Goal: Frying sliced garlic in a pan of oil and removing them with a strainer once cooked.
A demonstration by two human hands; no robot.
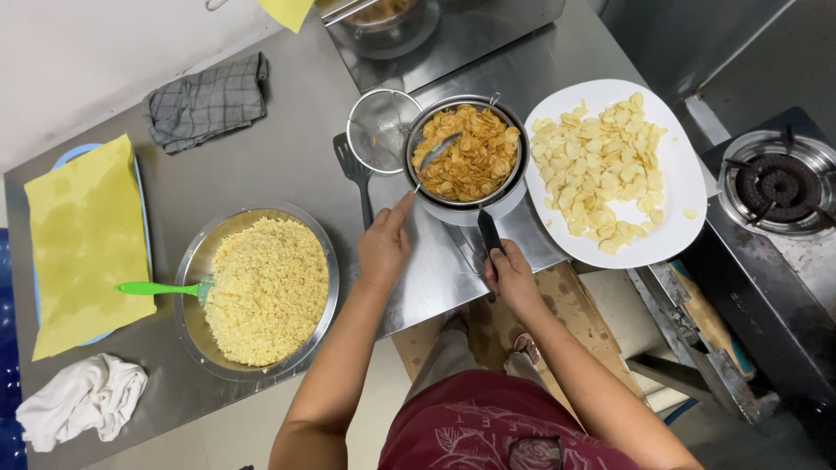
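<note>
Seen from the head camera, the person stands at a steel table (287, 148) with both arms reaching toward the middle of the frame. The right hand (512, 277) has its grip closed around the black handle (489, 233) of a saucepan (468, 207), which sits at centre frame, upper half. A metal strainer (467, 150) full of golden fried chips (477, 157) rests in the saucepan. The left hand (383, 245) pinches the thin handle of a spoon (435, 152) whose bowl lies among the chips; its grip is narrow, fingers drawn together.

Just left of the saucepan lie an empty wire sieve (381, 130) and a dark spatula (352, 170). To the right, a white plate (679, 187) holds pale uncooked chips (596, 170). At lower left, a steel bowl (196, 261) carries yellow crumbly food with a green-handled spatula (157, 288) in it.
</note>
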